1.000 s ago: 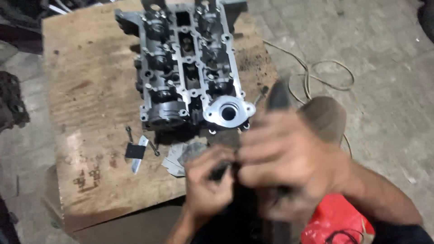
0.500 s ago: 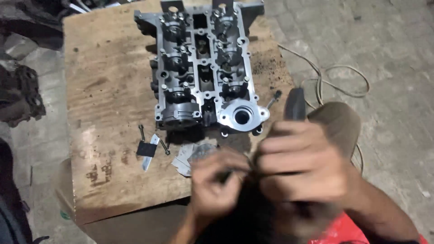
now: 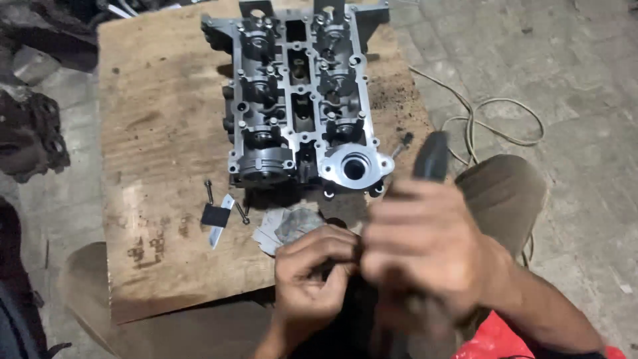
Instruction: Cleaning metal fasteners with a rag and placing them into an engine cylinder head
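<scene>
Both hands [image 3: 372, 266] grip a dark tool [image 3: 430, 158] below the cylinder head [image 3: 302, 100].

Both hands close together at lower centre, below the board edge. Left hand [image 3: 316, 279] curled, fingertips pinched on a small dark part, too blurred to identify. Right hand [image 3: 425, 252] motion-blurred, wrapped around a black-handled tool [image 3: 432, 156] pointing up. Grey metal cylinder head [image 3: 302, 100] lying on worn wooden board [image 3: 159, 133]. Loose bolts [image 3: 209, 193] and folded sandpaper pieces [image 3: 292, 226] near the head. Pale cord [image 3: 492, 126] looped on concrete floor.
</scene>
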